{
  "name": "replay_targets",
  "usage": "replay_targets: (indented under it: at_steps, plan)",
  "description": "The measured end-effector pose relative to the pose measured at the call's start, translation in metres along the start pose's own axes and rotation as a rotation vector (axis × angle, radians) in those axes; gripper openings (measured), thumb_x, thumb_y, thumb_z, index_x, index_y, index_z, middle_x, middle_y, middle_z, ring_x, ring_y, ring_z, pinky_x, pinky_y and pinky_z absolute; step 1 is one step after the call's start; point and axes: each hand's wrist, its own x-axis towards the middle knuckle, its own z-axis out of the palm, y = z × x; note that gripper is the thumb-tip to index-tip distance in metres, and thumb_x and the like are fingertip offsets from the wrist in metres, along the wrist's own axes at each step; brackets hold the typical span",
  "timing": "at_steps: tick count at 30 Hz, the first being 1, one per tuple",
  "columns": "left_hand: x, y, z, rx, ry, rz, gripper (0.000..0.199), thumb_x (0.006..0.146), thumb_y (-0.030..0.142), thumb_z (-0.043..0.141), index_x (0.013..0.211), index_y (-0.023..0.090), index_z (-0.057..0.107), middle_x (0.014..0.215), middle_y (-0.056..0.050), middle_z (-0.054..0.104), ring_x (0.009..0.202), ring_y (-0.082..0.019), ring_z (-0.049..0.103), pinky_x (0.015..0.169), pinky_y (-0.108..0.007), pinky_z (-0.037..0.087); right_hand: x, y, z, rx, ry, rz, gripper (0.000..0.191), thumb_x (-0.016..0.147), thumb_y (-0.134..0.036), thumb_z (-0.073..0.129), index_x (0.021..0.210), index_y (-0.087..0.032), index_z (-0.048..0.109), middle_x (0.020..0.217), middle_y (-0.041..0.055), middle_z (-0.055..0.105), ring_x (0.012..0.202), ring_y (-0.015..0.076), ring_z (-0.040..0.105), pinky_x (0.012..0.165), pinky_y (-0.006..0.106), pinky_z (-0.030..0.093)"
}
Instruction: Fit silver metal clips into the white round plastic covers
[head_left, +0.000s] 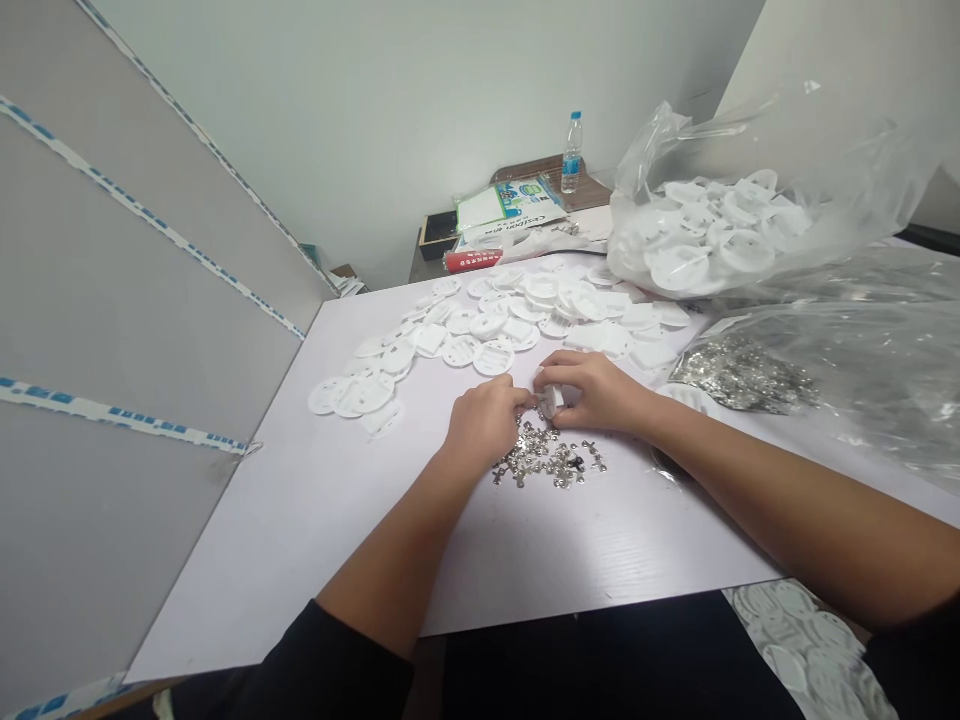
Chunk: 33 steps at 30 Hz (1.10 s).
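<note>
My right hand (592, 390) grips a small round white plastic piece (552, 401) between thumb and fingers, tilted on edge. Close against its left side, my left hand (486, 422) is closed with the fingertips pinched at the piece. Whatever those fingertips hold is too small to make out. Just below both hands lies a loose pile of small shiny metal parts (551, 458) on the white table (337, 560). Behind the hands spreads a wide heap of white plastic discs (491, 325), some overlapping.
A clear bag of white plastic pieces (712, 245) stands at the back right. In front of it lies a plastic bag of metal parts (739, 378). A water bottle (571, 155) and a printed packet (514, 205) are at the back. More white discs (810, 640) sit below the table's front edge.
</note>
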Motion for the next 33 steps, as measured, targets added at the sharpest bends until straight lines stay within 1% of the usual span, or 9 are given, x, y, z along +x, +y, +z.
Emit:
replay_targets:
  at_steps: [3, 8, 11, 15, 22, 25, 27, 30, 33]
  plan:
    - [0.001, 0.0, 0.0, -0.027, -0.005, -0.006, 0.037, 0.092, 0.011, 0.054, 0.103, 0.035, 0.08, 0.085, -0.003, 0.059, 0.079, -0.018, 0.053, 0.062, -0.031, 0.032, 0.001, -0.001, -0.001, 0.003, -0.011, -0.006, 0.027, 0.068, -0.01, 0.069, 0.093, -0.021, 0.07, 0.092, 0.004, 0.066, 0.084, 0.0192, 0.063, 0.074, 0.033, 0.051]
    - [0.0, -0.007, -0.001, -0.062, -0.02, 0.085, 0.04, 0.096, 0.016, 0.053, 0.115, 0.04, 0.077, 0.083, -0.002, 0.056, 0.077, -0.017, 0.053, 0.063, -0.029, 0.036, 0.002, -0.002, -0.006, 0.0, -0.054, 0.035, 0.028, 0.07, -0.012, 0.071, 0.096, -0.021, 0.07, 0.093, 0.0041, 0.066, 0.084, 0.0194, 0.063, 0.075, 0.033, 0.05]
    - [-0.002, -0.009, -0.001, -0.039, -0.021, 0.102, 0.043, 0.096, 0.015, 0.051, 0.12, 0.041, 0.075, 0.085, -0.002, 0.056, 0.075, -0.015, 0.052, 0.063, -0.028, 0.036, 0.001, -0.003, -0.007, -0.012, -0.053, 0.045, 0.029, 0.069, -0.011, 0.071, 0.097, -0.021, 0.07, 0.093, 0.0047, 0.066, 0.084, 0.0198, 0.062, 0.075, 0.034, 0.05]
    - [-0.004, -0.01, -0.001, -0.012, -0.001, 0.138, 0.044, 0.097, 0.015, 0.049, 0.122, 0.041, 0.074, 0.087, -0.001, 0.057, 0.073, -0.014, 0.052, 0.061, -0.028, 0.035, 0.001, -0.003, -0.006, -0.016, -0.06, 0.045, 0.03, 0.069, -0.011, 0.072, 0.098, -0.021, 0.07, 0.094, 0.0053, 0.066, 0.085, 0.0205, 0.062, 0.075, 0.034, 0.05]
    - [-0.006, -0.01, -0.004, 0.144, 0.001, 0.167, 0.053, 0.089, 0.008, 0.05, 0.124, 0.04, 0.073, 0.09, -0.001, 0.059, 0.067, -0.013, 0.047, 0.056, -0.028, 0.029, 0.001, 0.0, -0.006, -0.001, -0.054, 0.041, 0.03, 0.069, -0.011, 0.072, 0.097, -0.021, 0.069, 0.093, 0.0048, 0.066, 0.084, 0.02, 0.063, 0.075, 0.034, 0.051]
    - [-0.006, -0.014, -0.005, 0.109, 0.005, 0.145, 0.057, 0.089, 0.007, 0.05, 0.13, 0.042, 0.069, 0.085, 0.0, 0.058, 0.068, -0.014, 0.048, 0.056, -0.028, 0.03, 0.0, 0.002, -0.007, -0.001, -0.059, 0.035, 0.032, 0.067, -0.011, 0.072, 0.098, -0.021, 0.069, 0.094, 0.0048, 0.066, 0.086, 0.0209, 0.063, 0.076, 0.035, 0.052]
    - [-0.006, -0.016, -0.004, 0.054, 0.004, 0.133, 0.054, 0.092, 0.009, 0.05, 0.131, 0.043, 0.069, 0.084, 0.0, 0.058, 0.07, -0.014, 0.05, 0.058, -0.027, 0.033, 0.0, 0.002, -0.007, -0.005, -0.058, 0.033, 0.032, 0.067, -0.011, 0.072, 0.097, -0.021, 0.068, 0.093, 0.0045, 0.066, 0.086, 0.0207, 0.063, 0.076, 0.034, 0.052]
    - [-0.005, -0.015, -0.002, -0.008, 0.015, 0.129, 0.044, 0.096, 0.016, 0.052, 0.125, 0.041, 0.072, 0.087, 0.0, 0.061, 0.075, -0.014, 0.054, 0.063, -0.028, 0.037, 0.0, 0.001, -0.007, -0.013, -0.053, 0.034, 0.029, 0.069, -0.011, 0.071, 0.096, -0.021, 0.068, 0.092, 0.0041, 0.066, 0.084, 0.0197, 0.063, 0.075, 0.033, 0.051]
    - [-0.003, -0.013, -0.001, -0.035, 0.018, 0.122, 0.041, 0.096, 0.018, 0.052, 0.121, 0.041, 0.074, 0.089, -0.001, 0.062, 0.077, -0.015, 0.055, 0.066, -0.029, 0.039, 0.0, -0.001, -0.006, -0.009, -0.052, 0.027, 0.028, 0.069, -0.013, 0.072, 0.096, -0.021, 0.069, 0.092, 0.0046, 0.066, 0.084, 0.0197, 0.063, 0.074, 0.033, 0.051]
